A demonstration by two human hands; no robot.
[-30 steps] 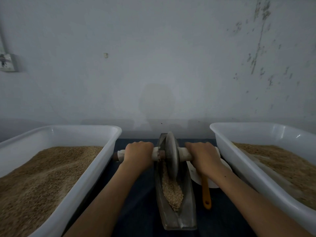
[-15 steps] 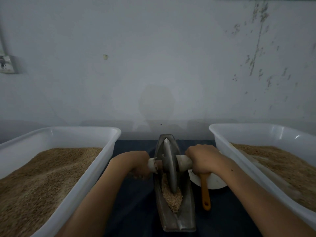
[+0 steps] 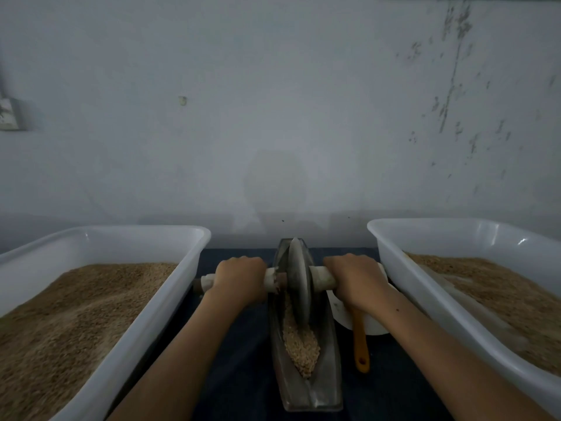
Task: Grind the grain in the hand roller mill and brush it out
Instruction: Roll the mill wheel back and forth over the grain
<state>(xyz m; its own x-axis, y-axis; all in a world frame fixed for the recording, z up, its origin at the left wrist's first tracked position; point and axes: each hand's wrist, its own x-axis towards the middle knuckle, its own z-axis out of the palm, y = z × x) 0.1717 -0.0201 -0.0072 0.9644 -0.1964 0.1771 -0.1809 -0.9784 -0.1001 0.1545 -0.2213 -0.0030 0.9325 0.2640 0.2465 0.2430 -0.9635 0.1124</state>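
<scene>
Both hands, left hand point(image 3: 239, 279) and right hand point(image 3: 353, 279), are gripping the axle handles point(image 3: 321, 278) of the roller wheel point(image 3: 299, 284), which is sitting in the trough point(image 3: 329, 375) over grain point(image 3: 300, 347).

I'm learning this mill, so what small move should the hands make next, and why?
Probably roll the wheel back toward the person: it sits at the trough's far end, both hands grip the axle, and unground-looking grain lies nearer.
</scene>
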